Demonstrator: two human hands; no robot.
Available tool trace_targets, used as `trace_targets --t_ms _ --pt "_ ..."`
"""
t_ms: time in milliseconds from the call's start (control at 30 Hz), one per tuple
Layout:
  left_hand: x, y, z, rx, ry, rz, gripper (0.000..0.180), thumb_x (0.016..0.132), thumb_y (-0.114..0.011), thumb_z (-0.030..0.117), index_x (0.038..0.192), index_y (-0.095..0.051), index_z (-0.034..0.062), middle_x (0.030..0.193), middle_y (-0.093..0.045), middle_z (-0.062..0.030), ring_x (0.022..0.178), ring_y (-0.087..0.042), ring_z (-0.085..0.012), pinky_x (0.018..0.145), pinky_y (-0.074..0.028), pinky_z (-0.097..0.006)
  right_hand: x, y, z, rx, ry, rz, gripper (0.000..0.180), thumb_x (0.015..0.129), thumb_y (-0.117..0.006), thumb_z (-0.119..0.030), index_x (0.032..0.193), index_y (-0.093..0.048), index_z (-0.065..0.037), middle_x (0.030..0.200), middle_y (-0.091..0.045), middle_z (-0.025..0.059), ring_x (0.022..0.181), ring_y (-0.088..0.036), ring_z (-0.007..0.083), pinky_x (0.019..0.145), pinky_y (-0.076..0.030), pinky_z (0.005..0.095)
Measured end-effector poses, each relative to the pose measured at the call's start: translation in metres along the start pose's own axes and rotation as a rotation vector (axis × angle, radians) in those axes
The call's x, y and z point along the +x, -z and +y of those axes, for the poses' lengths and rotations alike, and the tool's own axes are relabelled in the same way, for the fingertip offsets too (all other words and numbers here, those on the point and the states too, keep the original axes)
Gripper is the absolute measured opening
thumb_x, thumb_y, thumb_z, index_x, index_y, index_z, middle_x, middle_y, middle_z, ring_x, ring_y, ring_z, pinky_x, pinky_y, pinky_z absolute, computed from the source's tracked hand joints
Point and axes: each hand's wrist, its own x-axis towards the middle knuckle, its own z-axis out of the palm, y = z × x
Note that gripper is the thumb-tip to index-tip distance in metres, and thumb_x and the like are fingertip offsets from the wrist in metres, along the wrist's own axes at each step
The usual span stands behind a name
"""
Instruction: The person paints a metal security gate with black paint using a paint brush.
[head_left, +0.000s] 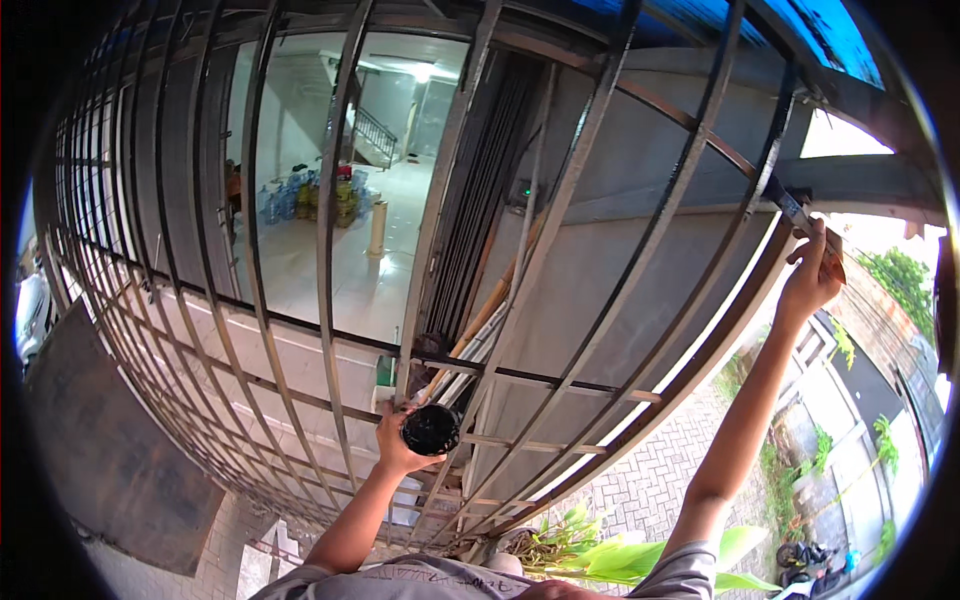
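My right hand (812, 272) is stretched up to the top right corner of the metal gate (560, 200), fingers pinched shut around the wooden handle of a paintbrush (800, 218) whose metal collar and bristles lie against the dark bar just under the top rail. My left hand (398, 440) is down near the middle of the gate, fingers curled closed round a small black paint can (431, 429), held against a crossbar with its open mouth facing me.

To brush this bar well I judge I should keep the bristles flat along its length, stroke with the bar and not across it, and take only a little paint each time, since at this reach a loaded brush would likely drip down my forearm. The can wants to stay level; it looks tipped toward me, and I would right it before dipping again.

Beyond the gate is a grey wall (590, 300) and a doorway (330, 180) into a bright tiled room with water bottles (290, 195) on the floor. Below me are green leaves (590, 550) and brick paving (650, 480).

Much is unclear. I cannot see the bristle tip or tell whether wet paint is on the bar. The inside of the can is only a black disc, so its level is unknown. My left thumb is hidden behind the can, and the fisheye bends every bar, so which ones are truly curved I cannot say.
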Motion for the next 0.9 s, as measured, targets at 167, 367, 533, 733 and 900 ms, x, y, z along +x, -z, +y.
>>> trace_targets --t_ms 167,367,533,733,900 --pt "0.002 -0.003 0.000 -0.085 0.044 0.062 0.070 0.049 -0.091 0.047 0.104 -0.065 0.0109 0.096 -0.058 -0.0107 0.092 -0.062 -0.0305 0.079 -0.054 -0.043 -0.001 -0.005 -0.001 -0.087 -0.006 -0.018 0.020 0.102 -0.062 -0.018 0.095 -0.070 -0.001 0.075 -0.069 0.0011 0.059 -0.052 0.0031 0.053 -0.036 0.0213" --pt "0.003 0.002 0.001 -0.022 0.012 -0.009 0.076 0.050 -0.091 0.047 0.109 -0.058 0.0109 0.104 -0.056 -0.0120 0.094 -0.062 -0.0293 0.079 -0.055 -0.043 0.010 0.008 -0.008 -0.363 0.050 -0.042 0.020 0.103 -0.061 -0.015 0.095 -0.069 0.000 0.071 -0.068 0.0022 0.059 -0.054 0.0042 0.056 -0.038 0.0208" --pt "0.003 0.000 0.001 -0.080 -0.006 0.061 0.082 0.052 -0.092 0.051 0.112 -0.053 0.0117 0.107 -0.054 -0.0127 0.094 -0.062 -0.0318 0.079 -0.055 -0.044 0.000 -0.008 -0.022 0.007 -0.054 -0.081 0.020 0.101 -0.063 -0.018 0.092 -0.068 -0.002 0.065 -0.064 0.0010 0.058 -0.053 0.0029 0.054 -0.038 0.0202" --pt "-0.001 0.000 -0.004 -0.060 0.005 0.046 0.082 0.052 -0.092 0.052 0.112 -0.054 0.0115 0.106 -0.053 -0.0123 0.095 -0.062 -0.0314 0.079 -0.055 -0.044 0.023 0.023 -0.021 0.099 -0.044 -0.008 0.021 0.101 -0.061 -0.015 0.093 -0.069 0.004 0.070 -0.065 0.0055 0.059 -0.057 0.0088 0.056 -0.045 0.0241" --pt "0.003 0.001 0.003 -0.062 0.078 -0.007 0.080 0.051 -0.092 0.050 0.110 -0.055 0.0109 0.103 -0.054 -0.0122 0.095 -0.062 -0.0306 0.079 -0.054 -0.043 0.024 0.054 -0.003 -0.396 -0.013 -0.242 0.016 0.100 -0.063 -0.016 0.099 -0.071 -0.001 0.085 -0.069 0.0044 0.073 -0.061 0.0071 0.061 -0.048 0.0244"
